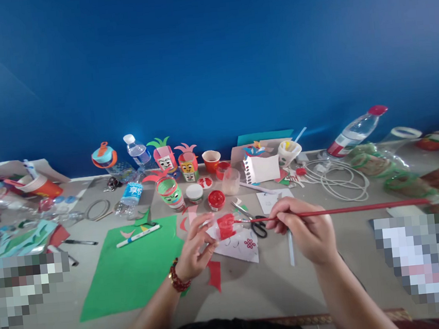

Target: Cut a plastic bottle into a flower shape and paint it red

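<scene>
In the head view, the left hand [189,252] has its fingers curled lightly about the left side of a clear, red-daubed cup [226,228], which lies just right of them. The right hand [309,233], farther from the cup, pinches a brush [363,207]; its long axis runs sideways, tip leftward at the red patch, contact unclear. Beyond the left fingers stands a paint pot [216,200]; between the hands, scissors [251,216] lie on the tabletop [278,293]. Nothing shows between tip and cup.
</scene>
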The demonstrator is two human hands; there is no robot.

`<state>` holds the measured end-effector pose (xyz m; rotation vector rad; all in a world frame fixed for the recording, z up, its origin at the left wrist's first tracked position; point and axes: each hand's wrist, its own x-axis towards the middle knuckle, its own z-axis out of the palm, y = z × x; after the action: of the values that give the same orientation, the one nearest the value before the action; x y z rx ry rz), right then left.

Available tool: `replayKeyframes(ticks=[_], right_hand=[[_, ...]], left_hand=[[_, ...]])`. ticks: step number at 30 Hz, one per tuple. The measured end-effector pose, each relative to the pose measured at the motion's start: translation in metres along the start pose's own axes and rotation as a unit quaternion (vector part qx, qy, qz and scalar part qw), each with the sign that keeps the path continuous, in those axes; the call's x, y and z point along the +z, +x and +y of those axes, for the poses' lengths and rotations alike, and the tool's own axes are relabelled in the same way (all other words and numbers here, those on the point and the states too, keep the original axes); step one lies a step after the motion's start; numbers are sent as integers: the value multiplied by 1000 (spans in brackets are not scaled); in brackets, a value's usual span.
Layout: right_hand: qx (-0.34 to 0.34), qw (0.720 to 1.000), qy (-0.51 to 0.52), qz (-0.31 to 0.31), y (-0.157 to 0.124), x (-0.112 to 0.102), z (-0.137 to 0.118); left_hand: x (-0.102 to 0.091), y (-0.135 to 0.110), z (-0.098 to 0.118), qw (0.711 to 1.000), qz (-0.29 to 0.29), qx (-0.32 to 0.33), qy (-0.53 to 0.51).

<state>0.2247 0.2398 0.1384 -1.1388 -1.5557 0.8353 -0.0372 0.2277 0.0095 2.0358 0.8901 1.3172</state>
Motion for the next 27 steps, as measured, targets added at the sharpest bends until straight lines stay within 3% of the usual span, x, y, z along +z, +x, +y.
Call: replayKeyframes(ticks=[27], right_hand=[[-60, 998, 11, -18, -5, -2, 8]], left_hand=[[0, 2, 3, 1000, 11, -1, -7]])
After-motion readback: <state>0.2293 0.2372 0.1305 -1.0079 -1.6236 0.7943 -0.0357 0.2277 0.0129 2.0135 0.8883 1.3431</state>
